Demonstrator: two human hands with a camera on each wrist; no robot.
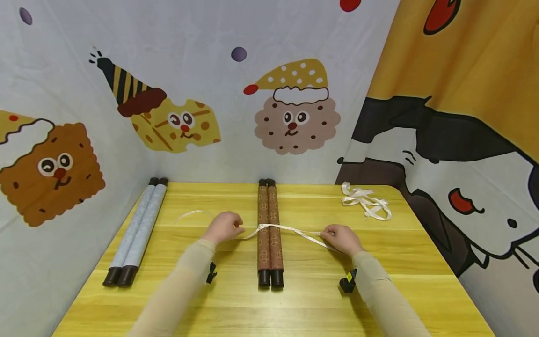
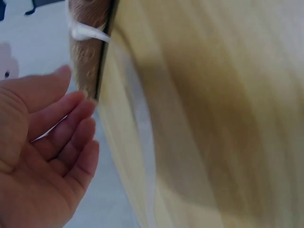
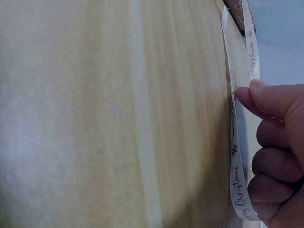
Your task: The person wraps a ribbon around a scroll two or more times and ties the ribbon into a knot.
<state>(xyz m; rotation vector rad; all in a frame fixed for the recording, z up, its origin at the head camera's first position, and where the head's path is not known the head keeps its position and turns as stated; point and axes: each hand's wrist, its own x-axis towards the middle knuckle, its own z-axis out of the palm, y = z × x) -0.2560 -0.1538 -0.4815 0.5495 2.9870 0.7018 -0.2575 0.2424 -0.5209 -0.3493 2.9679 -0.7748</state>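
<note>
A brown patterned scroll [image 1: 263, 243], rolled into two side-by-side rolls with dark end caps, lies upright in the head view at the table's middle. A narrow white ribbon [image 1: 286, 228] crosses over it and bunches on its left roll. My right hand [image 1: 343, 238] pinches the ribbon between thumb and forefinger, right of the scroll; "Merry Christmas" lettering shows on the ribbon [image 3: 236, 183] in the right wrist view. Left of the scroll, my left hand [image 1: 223, 228] has loosely bent fingers, with nothing between them. The ribbon's left tail [image 2: 142, 118] runs along the table beside that hand.
A second, light blue scroll [image 1: 141, 224] with dark caps lies along the left side of the wooden table [image 1: 311, 304]. Another white ribbon [image 1: 366, 201] is heaped loosely at the back right. A cartoon-printed cloth [image 1: 231, 168] hangs behind the table.
</note>
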